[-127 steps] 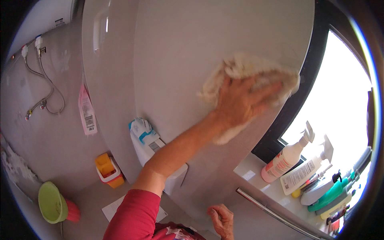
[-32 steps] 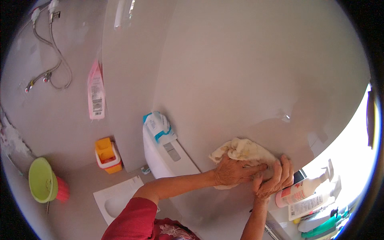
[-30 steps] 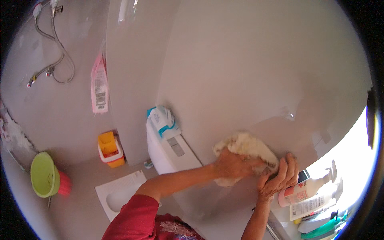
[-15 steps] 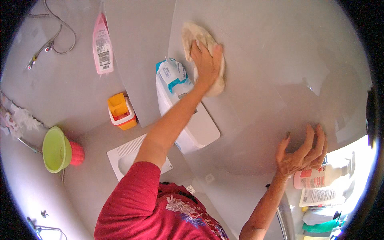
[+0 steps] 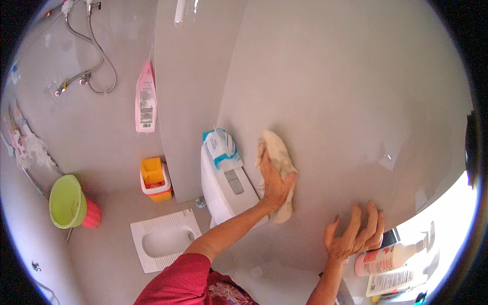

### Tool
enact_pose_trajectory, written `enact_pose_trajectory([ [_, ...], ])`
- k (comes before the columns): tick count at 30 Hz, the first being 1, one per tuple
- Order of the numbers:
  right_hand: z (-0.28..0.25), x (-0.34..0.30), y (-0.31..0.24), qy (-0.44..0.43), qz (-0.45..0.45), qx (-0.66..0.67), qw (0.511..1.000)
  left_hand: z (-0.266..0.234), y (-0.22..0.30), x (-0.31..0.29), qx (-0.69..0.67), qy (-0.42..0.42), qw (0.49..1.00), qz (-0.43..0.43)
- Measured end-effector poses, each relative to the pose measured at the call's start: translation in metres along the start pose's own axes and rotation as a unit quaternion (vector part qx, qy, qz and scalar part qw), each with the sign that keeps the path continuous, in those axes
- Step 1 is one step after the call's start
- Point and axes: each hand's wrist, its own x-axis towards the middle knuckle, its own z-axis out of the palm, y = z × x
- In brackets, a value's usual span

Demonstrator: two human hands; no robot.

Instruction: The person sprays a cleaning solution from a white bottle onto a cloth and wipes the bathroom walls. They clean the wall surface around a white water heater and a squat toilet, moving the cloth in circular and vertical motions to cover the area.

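A cream cleaning cloth (image 5: 278, 143) lies against the smooth grey wall (image 5: 325, 101). My left hand (image 5: 276, 187) presses down on it, fingers gripping the fabric and partly sunk in its folds. Just to the left of that hand stands a white toilet cistern (image 5: 213, 188) with a blue-and-white pack of wipes (image 5: 222, 148) on top. Farther right, my right hand (image 5: 353, 238) touches or hovers by the wall with its fingers spread and nothing in them. Close beside it is a pump bottle of pink liquid (image 5: 378, 262).
A white squat toilet (image 5: 165, 241) is set in the floor. Left of it are an orange-and-white bin (image 5: 156, 185) and a green basin (image 5: 67, 203) on a red bucket (image 5: 92, 213). A pink pouch (image 5: 146, 104) and metal hoses (image 5: 109, 66) hang on the far wall.
My view has tilted, so things sit lower in it. My left hand and the cloth have slid down the wall, closer to the cistern's front. My right hand stays spread.
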Motion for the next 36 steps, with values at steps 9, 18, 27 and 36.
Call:
enact_pose_trajectory([
  [9,0.000,0.001,-0.001,-0.007,-0.015,-0.002,1.000,-0.025,-0.077,0.176,0.064,0.130,0.989,0.003],
  [18,-0.006,0.005,-0.005,-0.006,-0.025,-0.052,0.998,-0.049,-0.098,0.268,0.092,0.130,0.977,-0.141],
  [27,0.001,0.023,-0.016,0.044,-0.023,-0.030,0.998,-0.047,-0.030,0.300,0.020,0.080,0.997,-0.008],
  [36,0.001,0.022,-0.017,0.047,-0.021,-0.029,0.998,-0.040,0.077,0.327,0.024,0.049,0.973,0.226],
])
